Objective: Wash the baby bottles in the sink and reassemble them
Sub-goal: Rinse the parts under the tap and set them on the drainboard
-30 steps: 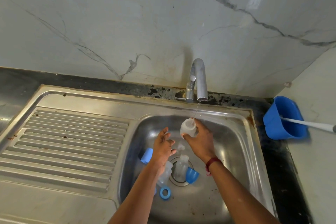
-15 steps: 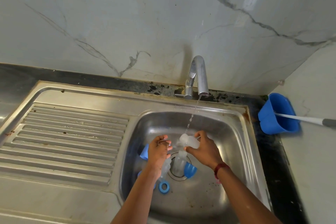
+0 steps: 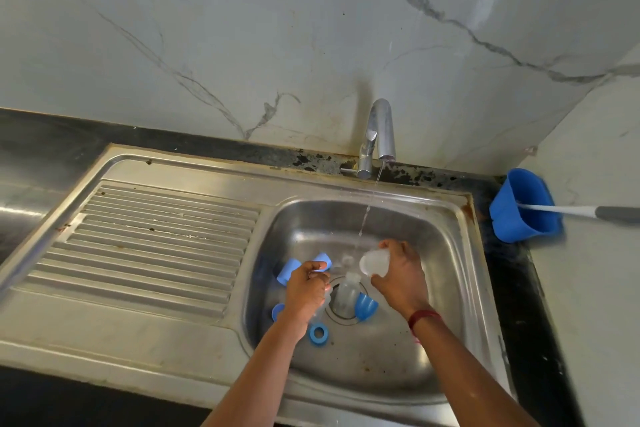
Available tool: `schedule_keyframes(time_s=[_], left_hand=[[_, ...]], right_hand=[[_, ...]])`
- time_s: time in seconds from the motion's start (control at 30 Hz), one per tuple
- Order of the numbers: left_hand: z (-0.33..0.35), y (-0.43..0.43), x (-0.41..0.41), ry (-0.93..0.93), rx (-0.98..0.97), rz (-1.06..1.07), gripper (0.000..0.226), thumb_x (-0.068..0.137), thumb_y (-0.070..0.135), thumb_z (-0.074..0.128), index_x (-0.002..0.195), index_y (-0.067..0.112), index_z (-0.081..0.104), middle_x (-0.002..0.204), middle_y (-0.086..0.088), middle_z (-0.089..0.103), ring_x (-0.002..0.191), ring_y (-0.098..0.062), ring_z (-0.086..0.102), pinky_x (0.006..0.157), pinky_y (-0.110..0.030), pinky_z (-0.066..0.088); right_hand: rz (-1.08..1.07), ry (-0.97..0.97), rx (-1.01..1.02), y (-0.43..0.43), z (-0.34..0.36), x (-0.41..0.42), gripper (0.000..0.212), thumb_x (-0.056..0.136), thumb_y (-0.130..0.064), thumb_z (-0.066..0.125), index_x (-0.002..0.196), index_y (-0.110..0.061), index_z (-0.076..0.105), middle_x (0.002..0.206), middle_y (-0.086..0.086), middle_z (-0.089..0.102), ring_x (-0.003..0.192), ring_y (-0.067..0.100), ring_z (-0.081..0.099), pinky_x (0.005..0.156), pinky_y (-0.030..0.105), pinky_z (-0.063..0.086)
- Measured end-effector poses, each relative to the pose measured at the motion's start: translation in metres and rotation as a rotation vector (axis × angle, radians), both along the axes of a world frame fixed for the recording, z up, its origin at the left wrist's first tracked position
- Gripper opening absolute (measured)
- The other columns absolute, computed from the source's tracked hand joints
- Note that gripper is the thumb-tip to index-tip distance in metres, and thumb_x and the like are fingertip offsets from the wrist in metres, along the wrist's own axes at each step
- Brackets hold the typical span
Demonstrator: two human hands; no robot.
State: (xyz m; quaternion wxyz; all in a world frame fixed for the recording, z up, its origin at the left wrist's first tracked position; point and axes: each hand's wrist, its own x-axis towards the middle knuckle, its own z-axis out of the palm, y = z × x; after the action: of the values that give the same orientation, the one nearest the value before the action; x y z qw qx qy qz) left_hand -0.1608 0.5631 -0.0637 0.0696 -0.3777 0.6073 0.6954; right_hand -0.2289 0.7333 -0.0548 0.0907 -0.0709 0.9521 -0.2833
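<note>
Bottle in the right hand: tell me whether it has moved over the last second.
Yes. The bottle in the right hand has dropped from just under the tap spout toward the drain.

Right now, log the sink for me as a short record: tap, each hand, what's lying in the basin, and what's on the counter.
Tap: running, thin stream
Right hand: holds a clear bottle on its side at the stream
Left hand: fingers curled; whether it holds anything is unclear
Basin: second bottle over the drain, blue caps, one blue ring
Counter, right side: blue cup with a white handle sticking out
</note>
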Motion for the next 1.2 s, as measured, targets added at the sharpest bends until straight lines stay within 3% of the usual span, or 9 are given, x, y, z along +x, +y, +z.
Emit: schedule_keyframes(time_s=[0.13, 0.27, 0.33, 0.47, 0.57, 0.67, 0.83, 1.0, 1.2], left_hand=[[0.011, -0.003, 0.008, 0.015, -0.058, -0.018, 0.022, 0.093, 0.008, 0.054, 0.092, 0.026, 0.068, 0.08, -0.005, 0.064, 0.074, -0.018, 0.06, 0.063, -0.03, 0.048], [0.023, -0.021, 0.011, 0.071, -0.057, 0.03, 0.019, 0.092, 0.006, 0.059, 0.102, 0.02, 0.068, 0.087, -0.007, 0.07, 0.078, -0.019, 0.065, 0.063, -0.03, 0.049], [0.031, -0.035, 0.011, 0.099, -0.057, 0.07, 0.02, 0.09, 0.005, 0.061, 0.1, 0.021, 0.067, 0.092, -0.009, 0.072, 0.083, -0.02, 0.068, 0.066, -0.031, 0.051], [0.045, -0.071, 0.018, 0.182, 0.027, 0.233, 0.02, 0.085, 0.004, 0.065, 0.103, 0.013, 0.067, 0.09, -0.009, 0.071, 0.08, -0.023, 0.066, 0.069, -0.034, 0.051], [0.05, -0.099, 0.022, 0.241, 0.09, 0.35, 0.017, 0.091, -0.002, 0.061, 0.097, 0.014, 0.064, 0.084, -0.008, 0.068, 0.07, -0.02, 0.062, 0.056, -0.027, 0.047], [0.054, -0.128, 0.024, 0.309, 0.143, 0.441, 0.025, 0.091, -0.009, 0.056, 0.092, 0.016, 0.06, 0.077, -0.005, 0.059, 0.057, -0.012, 0.054, 0.043, -0.019, 0.04], [0.052, -0.172, 0.023, 0.331, 0.103, 0.618, 0.026, 0.093, -0.004, 0.057, 0.11, 0.015, 0.062, 0.09, -0.002, 0.063, 0.076, -0.012, 0.059, 0.062, -0.027, 0.047], [0.039, -0.194, 0.021, 0.324, 0.104, 0.687, 0.023, 0.094, 0.002, 0.061, 0.112, 0.017, 0.064, 0.094, -0.002, 0.065, 0.079, -0.012, 0.061, 0.067, -0.029, 0.05], [0.029, -0.205, 0.02, 0.323, 0.119, 0.732, 0.029, 0.091, -0.002, 0.064, 0.118, 0.01, 0.063, 0.089, 0.001, 0.066, 0.07, -0.007, 0.063, 0.052, -0.02, 0.05]], right_hand=[[-0.059, -0.008, -0.159, -0.01, 0.008, 0.009, 0.066, 0.067, -0.003, 0.079, 0.123, -0.021, 0.048, 0.125, 0.003, 0.049, 0.112, 0.022, 0.05, 0.086, 0.029, 0.049], [-0.072, -0.036, -0.369, -0.032, 0.019, 0.015, 0.067, 0.067, -0.001, 0.079, 0.126, -0.023, 0.058, 0.121, 0.0, 0.054, 0.108, 0.015, 0.052, 0.077, -0.002, 0.034], [-0.059, -0.083, -0.482, -0.049, 0.027, 0.02, 0.074, 0.068, -0.001, 0.081, 0.132, -0.026, 0.055, 0.122, -0.004, 0.053, 0.109, 0.009, 0.05, 0.078, -0.005, 0.033], [-0.067, -0.113, -0.595, -0.086, 0.041, 0.027, 0.079, 0.067, -0.008, 0.086, 0.132, -0.027, 0.045, 0.12, -0.011, 0.055, 0.11, 0.011, 0.055, 0.081, 0.009, 0.044], [-0.042, -0.072, -0.561, -0.115, 0.051, 0.026, 0.075, 0.069, -0.014, 0.086, 0.13, -0.029, 0.047, 0.117, -0.013, 0.057, 0.106, 0.011, 0.056, 0.075, 0.005, 0.04], [0.022, -0.038, -0.509, -0.149, 0.058, 0.018, 0.076, 0.071, -0.02, 0.085, 0.136, -0.031, 0.047, 0.119, -0.013, 0.056, 0.102, 0.012, 0.057, 0.077, 0.011, 0.042], [0.171, -0.078, -0.51, -0.207, 0.055, -0.001, 0.077, 0.075, -0.006, 0.078, 0.143, -0.023, 0.044, 0.138, 0.001, 0.051, 0.121, 0.021, 0.05, 0.107, 0.038, 0.044], [0.247, -0.1, -0.424, -0.247, 0.049, -0.019, 0.078, 0.078, -0.004, 0.074, 0.145, -0.023, 0.041, 0.143, 0.004, 0.047, 0.129, 0.022, 0.044, 0.111, 0.032, 0.037], [0.326, -0.114, -0.385, -0.275, 0.045, -0.035, 0.077, 0.08, -0.001, 0.073, 0.146, -0.025, 0.039, 0.145, 0.005, 0.044, 0.131, 0.024, 0.042, 0.111, 0.036, 0.038]])
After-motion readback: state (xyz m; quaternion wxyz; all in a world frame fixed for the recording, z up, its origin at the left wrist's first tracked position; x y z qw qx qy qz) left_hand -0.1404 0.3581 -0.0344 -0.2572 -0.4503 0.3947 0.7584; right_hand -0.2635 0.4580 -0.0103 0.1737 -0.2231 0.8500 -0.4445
